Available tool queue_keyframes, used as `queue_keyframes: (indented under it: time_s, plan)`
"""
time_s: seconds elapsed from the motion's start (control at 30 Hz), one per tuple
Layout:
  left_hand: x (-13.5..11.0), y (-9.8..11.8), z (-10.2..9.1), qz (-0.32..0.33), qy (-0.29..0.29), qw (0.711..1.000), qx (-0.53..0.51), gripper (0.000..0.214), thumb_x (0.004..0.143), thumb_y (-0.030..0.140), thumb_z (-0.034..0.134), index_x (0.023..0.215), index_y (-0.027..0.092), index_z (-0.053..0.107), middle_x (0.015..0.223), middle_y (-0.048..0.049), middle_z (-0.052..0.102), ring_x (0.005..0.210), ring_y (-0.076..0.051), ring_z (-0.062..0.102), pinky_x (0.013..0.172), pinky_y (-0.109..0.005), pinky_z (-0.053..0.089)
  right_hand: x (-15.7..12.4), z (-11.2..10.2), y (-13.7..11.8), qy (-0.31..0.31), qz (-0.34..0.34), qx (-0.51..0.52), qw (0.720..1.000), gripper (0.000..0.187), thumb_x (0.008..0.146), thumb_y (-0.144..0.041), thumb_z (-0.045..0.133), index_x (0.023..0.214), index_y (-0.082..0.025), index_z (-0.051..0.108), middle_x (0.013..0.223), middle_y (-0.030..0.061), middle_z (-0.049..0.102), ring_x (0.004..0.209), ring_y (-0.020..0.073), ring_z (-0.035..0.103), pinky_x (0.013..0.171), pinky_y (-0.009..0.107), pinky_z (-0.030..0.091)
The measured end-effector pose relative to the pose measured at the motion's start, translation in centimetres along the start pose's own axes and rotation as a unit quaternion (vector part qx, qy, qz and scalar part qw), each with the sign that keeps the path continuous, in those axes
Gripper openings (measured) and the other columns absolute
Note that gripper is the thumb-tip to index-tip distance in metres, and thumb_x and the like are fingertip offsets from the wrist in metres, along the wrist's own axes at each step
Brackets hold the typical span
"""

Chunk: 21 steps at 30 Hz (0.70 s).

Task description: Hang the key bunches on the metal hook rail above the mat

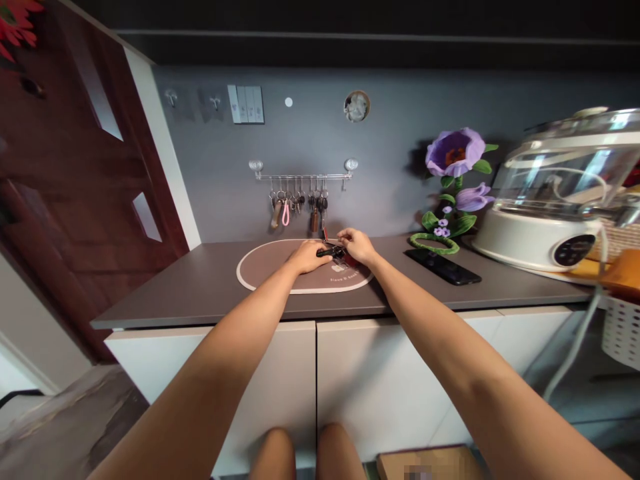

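Note:
Low over the brown oval mat, my left hand is closed around a bunch of keys with black key heads. My right hand pinches at the other side of the same bunch, fingers curled together. Its fingertips partly hide what they grip. Something dark red shows beneath the right hand, too covered to name. Behind both hands, several key rings hang from a clear hook rail on the wall, among them a pink loop and a brown tag.
To the right on the dark countertop lie a black phone and a purple plush flower on a green ring base. Beyond stands a clear-topped white appliance. White cabinet doors are below; a cardboard box is on the floor.

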<state>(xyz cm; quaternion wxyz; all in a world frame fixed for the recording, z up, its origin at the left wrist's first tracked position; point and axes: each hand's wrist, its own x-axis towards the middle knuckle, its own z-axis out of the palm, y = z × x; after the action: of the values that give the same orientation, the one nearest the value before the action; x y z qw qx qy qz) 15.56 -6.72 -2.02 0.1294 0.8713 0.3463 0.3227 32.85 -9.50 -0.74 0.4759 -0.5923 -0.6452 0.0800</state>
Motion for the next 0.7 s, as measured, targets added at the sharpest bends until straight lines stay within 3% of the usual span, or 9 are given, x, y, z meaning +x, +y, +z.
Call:
queue_keyframes:
  time_s: [0.1,0.27,0.53,0.7]
  plan:
    - [0.02,-0.06,-0.15,0.047,-0.031,0.998,0.027,0.026,0.071,0.034,0.059,0.091,0.021,0.066,0.101,-0.0043,0.065,0.096,-0.02,0.055,0.089,-0.03,0.038,-0.05,0.27,-0.1,-0.022,-0.015,-0.056,0.998,0.018,0.072,-0.009,0.051,0.082,-0.018,0.063,0.081,0.0033,0.066,0.075,0.0133,0.057,0.077,0.025,0.042]
    - [0.03,-0.04,-0.36,0.05,-0.04,0.997,-0.046,0.024,0.075,0.029,0.053,0.092,0.018,0.066,0.1,-0.0042,0.065,0.092,-0.018,0.057,0.086,-0.027,0.041,-0.02,0.41,-0.01,-0.026,-0.009,-0.094,0.995,0.02,0.074,-0.01,0.049,0.085,-0.018,0.064,0.081,0.0032,0.066,0.076,0.0134,0.057,0.077,0.024,0.042]
    - [0.32,-0.15,-0.25,-0.051,0.031,0.975,-0.213,0.022,0.073,0.028,0.057,0.088,0.013,0.064,0.086,-0.0064,0.066,0.08,-0.015,0.058,0.081,-0.03,0.044,0.08,0.53,-0.49,-0.037,-0.014,-0.097,0.995,0.024,0.074,-0.007,0.046,0.088,-0.017,0.063,0.083,0.0039,0.066,0.076,0.0137,0.058,0.077,0.025,0.042]
    - [0.72,-0.07,-0.11,-0.131,0.051,0.914,-0.38,0.017,0.073,0.026,0.06,0.082,0.011,0.061,0.074,-0.0035,0.064,0.067,-0.011,0.06,0.076,-0.03,0.049,0.18,0.67,-0.48,-0.028,-0.026,-0.087,0.996,0.023,0.074,-0.008,0.046,0.087,-0.018,0.064,0.084,0.0035,0.066,0.079,0.0146,0.058,0.078,0.026,0.042]
